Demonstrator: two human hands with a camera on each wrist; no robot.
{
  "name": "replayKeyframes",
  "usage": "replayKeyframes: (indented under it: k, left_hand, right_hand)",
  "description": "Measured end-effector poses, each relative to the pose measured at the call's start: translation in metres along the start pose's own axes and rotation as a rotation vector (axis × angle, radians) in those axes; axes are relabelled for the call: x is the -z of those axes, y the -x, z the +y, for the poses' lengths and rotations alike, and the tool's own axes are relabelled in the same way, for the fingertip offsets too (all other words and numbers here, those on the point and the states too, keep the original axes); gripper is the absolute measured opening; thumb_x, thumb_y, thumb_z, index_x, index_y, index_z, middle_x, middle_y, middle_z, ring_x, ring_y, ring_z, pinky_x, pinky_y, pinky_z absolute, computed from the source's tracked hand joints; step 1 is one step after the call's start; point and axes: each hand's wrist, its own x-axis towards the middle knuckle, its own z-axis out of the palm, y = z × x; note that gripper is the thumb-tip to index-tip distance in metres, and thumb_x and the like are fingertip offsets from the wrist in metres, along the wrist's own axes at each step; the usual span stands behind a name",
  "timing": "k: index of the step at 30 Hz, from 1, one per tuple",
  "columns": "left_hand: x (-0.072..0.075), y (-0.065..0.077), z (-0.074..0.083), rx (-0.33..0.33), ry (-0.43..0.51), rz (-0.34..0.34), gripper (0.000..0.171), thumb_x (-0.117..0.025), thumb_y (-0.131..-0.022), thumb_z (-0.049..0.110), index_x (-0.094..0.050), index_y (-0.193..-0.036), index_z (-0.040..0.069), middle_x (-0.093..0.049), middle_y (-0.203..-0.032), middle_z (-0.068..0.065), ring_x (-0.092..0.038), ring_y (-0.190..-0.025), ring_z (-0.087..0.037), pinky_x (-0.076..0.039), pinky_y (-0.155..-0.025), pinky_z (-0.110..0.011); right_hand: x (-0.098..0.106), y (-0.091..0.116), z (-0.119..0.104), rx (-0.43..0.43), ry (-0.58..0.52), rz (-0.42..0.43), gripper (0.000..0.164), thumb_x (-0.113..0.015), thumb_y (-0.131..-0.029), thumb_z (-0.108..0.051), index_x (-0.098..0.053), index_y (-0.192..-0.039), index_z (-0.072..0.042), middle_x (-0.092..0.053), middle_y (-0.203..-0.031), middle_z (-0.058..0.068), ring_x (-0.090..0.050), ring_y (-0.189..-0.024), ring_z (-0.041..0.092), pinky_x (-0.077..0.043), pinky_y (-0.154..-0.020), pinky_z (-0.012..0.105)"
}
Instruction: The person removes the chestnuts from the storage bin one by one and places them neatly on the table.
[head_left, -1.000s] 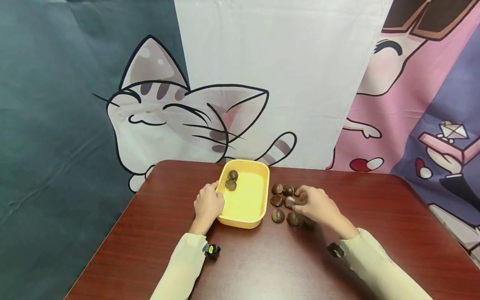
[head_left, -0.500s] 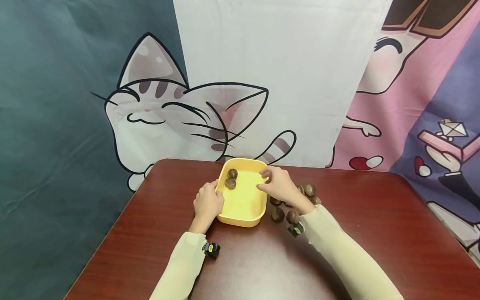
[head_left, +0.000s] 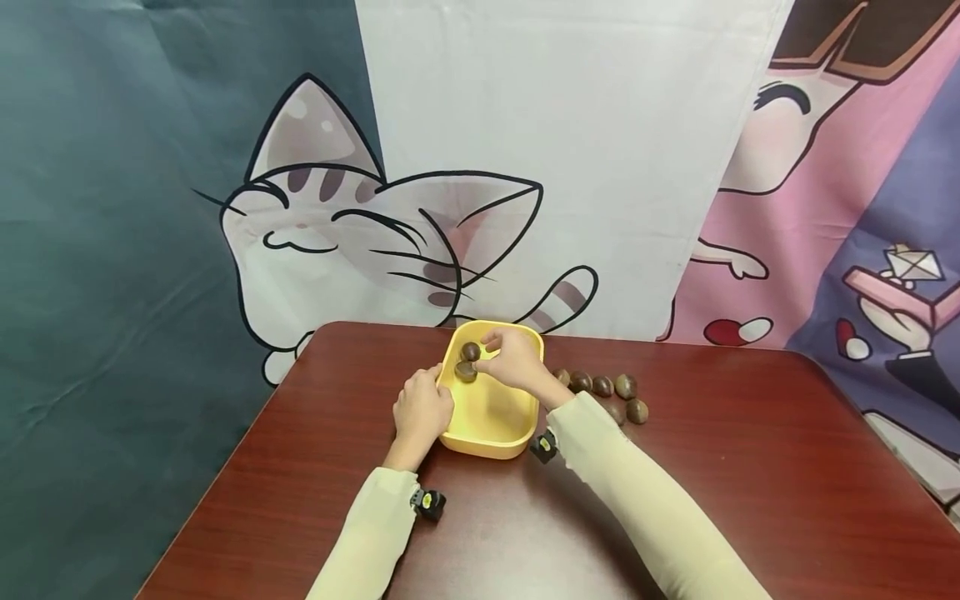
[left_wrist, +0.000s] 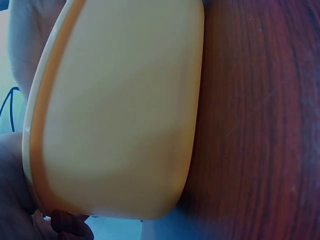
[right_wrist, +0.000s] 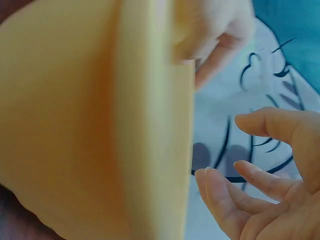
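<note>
My left hand (head_left: 422, 406) holds the left rim of a yellow plastic tub (head_left: 491, 451). In the left wrist view, the left hand's fingers (left_wrist: 70, 226) curl at the tub's edge. Two round brown chestnuts lie together inside the tub, a rear chestnut (head_left: 471, 352) and a front chestnut (head_left: 466, 371). Over the tub's opening is my right hand (head_left: 513, 360), its fingertips close to the front chestnut; whether they touch is unclear. In the right wrist view, the thumb and fingers of the right hand (right_wrist: 275, 175) stand apart with nothing visible between them.
Several more chestnuts (head_left: 603, 386) sit on the reddish-brown table (head_left: 720, 467) right of the tub, some hidden behind my right forearm. A printed cat backdrop (head_left: 315, 250) hangs behind the table's far edge.
From the loose chestnuts on the table, my right hand has moved left over the tub to the two chestnuts inside. The left hand stays on the rim.
</note>
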Motion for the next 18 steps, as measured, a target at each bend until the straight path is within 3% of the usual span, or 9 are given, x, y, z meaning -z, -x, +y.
replayKeyframes:
  k: [6, 12, 18]
  left_hand:
    - [-0.001, -0.001, 0.0, 0.009, -0.002, -0.016, 0.042, -0.053, -0.097, 0.015, -0.061, -0.138, 0.012, -0.066, -0.118, -0.012, -0.066, -0.095, -0.037, -0.052, -0.071, -0.054]
    - [0.001, -0.001, 0.001, 0.01, -0.005, 0.009, 0.042, -0.054, -0.096, 0.014, -0.062, -0.137, 0.012, -0.066, -0.116, -0.012, -0.066, -0.094, -0.038, -0.052, -0.071, -0.054]
    - [0.002, -0.001, 0.003, -0.005, 0.0, -0.004, 0.042, -0.053, -0.096, 0.014, -0.062, -0.137, 0.011, -0.066, -0.116, -0.012, -0.066, -0.092, -0.038, -0.052, -0.069, -0.054]
  right_hand:
    - [-0.016, -0.013, 0.009, -0.011, -0.004, -0.011, 0.048, -0.081, -0.079, -0.015, -0.064, -0.118, 0.007, -0.067, -0.115, 0.026, -0.064, -0.109, 0.04, -0.052, -0.089, 0.046]
    - [-0.032, -0.021, 0.02, 0.031, -0.04, -0.039, 0.043, -0.08, -0.08, -0.01, -0.066, -0.117, 0.006, -0.067, -0.118, 0.024, -0.062, -0.114, 0.039, -0.052, -0.091, 0.045]
    - [-0.043, -0.023, 0.029, 0.04, -0.033, -0.049, 0.044, -0.079, -0.081, -0.007, -0.066, -0.122, 0.003, -0.067, -0.12, 0.02, -0.068, -0.104, 0.034, -0.054, -0.086, 0.039]
